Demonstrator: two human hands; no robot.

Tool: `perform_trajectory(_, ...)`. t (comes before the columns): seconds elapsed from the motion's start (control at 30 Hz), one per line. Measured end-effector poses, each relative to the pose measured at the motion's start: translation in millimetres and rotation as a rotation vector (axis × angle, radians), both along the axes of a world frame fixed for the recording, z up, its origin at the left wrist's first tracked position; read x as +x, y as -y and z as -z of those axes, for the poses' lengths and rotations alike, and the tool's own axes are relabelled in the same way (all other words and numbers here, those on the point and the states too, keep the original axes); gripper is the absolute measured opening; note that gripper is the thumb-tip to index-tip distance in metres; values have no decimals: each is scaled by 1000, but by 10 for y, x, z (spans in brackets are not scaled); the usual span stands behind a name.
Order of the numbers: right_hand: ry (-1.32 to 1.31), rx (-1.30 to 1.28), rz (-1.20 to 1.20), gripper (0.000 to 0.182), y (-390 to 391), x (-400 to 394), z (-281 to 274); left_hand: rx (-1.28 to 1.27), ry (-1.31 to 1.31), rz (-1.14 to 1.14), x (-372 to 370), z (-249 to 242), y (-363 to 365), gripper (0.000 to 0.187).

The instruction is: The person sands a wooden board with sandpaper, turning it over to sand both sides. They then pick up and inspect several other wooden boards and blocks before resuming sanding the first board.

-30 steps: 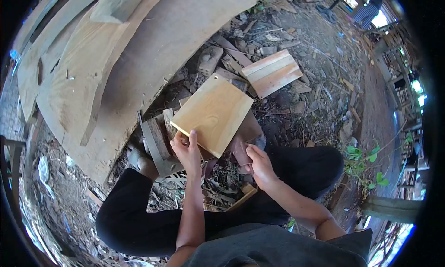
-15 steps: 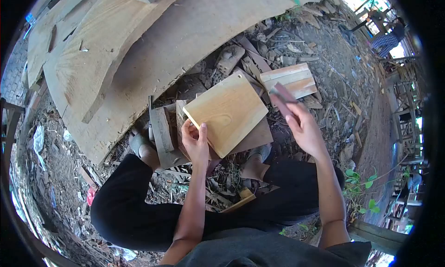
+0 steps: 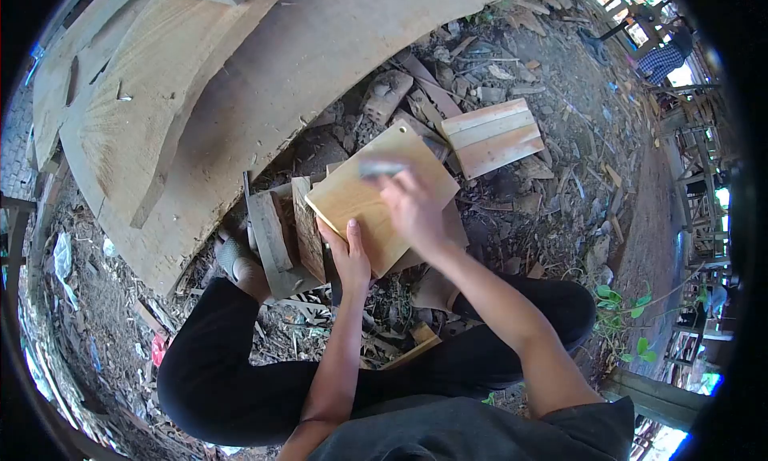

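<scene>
A pale wooden cutting board point(image 3: 424, 169) with a small hole in its far corner lies tilted over wood pieces in front of me. My left hand point(image 3: 350, 251) grips its near left edge, thumb on the top face and fingers hidden beneath. Over the board's middle is my right hand point(image 3: 412, 209), smeared by motion and closed on a flat piece of sandpaper point(image 3: 379, 169). The sandpaper looks grey and blurred, at or just above the wood; contact cannot be made out.
A second board of joined strips point(image 3: 492, 138) lies beyond on the rubble. A large wooden slab point(image 3: 264, 101) spans the left and far side. Wood offcuts point(image 3: 272, 229) stand by my left foot. Another person point(image 3: 666, 61) is at the far right.
My right hand has swung left with the sandpaper, from beside the board to over its middle. My left hand still holds the board, which sits slightly shifted in view.
</scene>
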State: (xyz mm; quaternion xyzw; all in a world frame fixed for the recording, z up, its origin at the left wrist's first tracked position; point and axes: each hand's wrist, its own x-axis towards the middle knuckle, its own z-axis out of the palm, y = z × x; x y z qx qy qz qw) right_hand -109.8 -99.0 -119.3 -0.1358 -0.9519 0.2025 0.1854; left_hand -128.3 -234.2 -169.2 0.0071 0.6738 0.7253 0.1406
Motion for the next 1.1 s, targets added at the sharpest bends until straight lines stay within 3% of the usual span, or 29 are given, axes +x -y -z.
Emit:
perform_trajectory(0.07,-63,59,-214,19,294,54,-7,64,-80,16,-25,90,-1,65)
perform_trajectory(0.13,-97,76,-246,17,100,-42,58,47,-58,22,-29,62,0,64)
perform_trajectory(0.2,-35,55,-40,16,-398,-288,9,35,-35,16,13,-5,12,63)
perform_trajectory(0.27,-184,272,175,15,-732,-529,236,4,-48,10,3,-87,3,64)
perform_trajectory(0.3,-88,331,156,15,-625,-544,188,5,-57,8,-27,-61,13,64)
perform_trajectory(0.33,-3,131,91,16,-396,-509,67,24,-62,3,-27,0,6,62)
perform_trajectory(0.4,-47,45,-112,15,1,-399,101,50,-55,-2,6,20,-43,61)
perform_trajectory(0.43,-215,192,-253,14,121,-382,96,52,-46,11,-3,12,-33,61)
perform_trajectory(0.47,-213,179,-255,14,64,-396,96,46,-35,22,-1,8,5,61)
perform_trajectory(0.53,86,175,-235,19,-302,-533,54,71,3,15,11,-61,4,62)
perform_trajectory(0.6,-83,207,39,21,-657,-759,197,68,0,19,7,-52,4,62)
perform_trajectory(0.67,-150,-28,66,21,-484,-821,249,53,-10,14,-5,-60,5,62)
perform_trajectory(0.73,-156,-251,-134,23,-8,-648,79,38,-1,20,32,-8,3,62)
perform_trajectory(0.8,-104,47,-363,23,244,-504,125,62,-105,34,-15,92,18,67)
perform_trajectory(0.83,-138,11,-406,22,154,-531,103,98,-75,28,-21,122,9,67)
perform_trajectory(0.87,-137,10,-395,22,16,-588,96,96,-74,39,2,148,25,67)
perform_trajectory(0.93,31,-49,-57,19,-362,-774,165,58,-24,43,-25,50,31,67)
perform_trajectory(0.97,-30,162,86,17,-511,-843,251,85,-46,57,-35,110,38,68)
perform_trajectory(1.0,-45,167,96,17,-427,-831,211,90,-61,66,-45,102,41,68)
perform_trajectory(1.07,-225,-125,-110,16,-61,-706,166,79,-49,16,-27,95,10,65)
perform_trajectory(1.1,-228,92,-327,16,-3,-668,345,119,-51,27,-43,225,19,65)
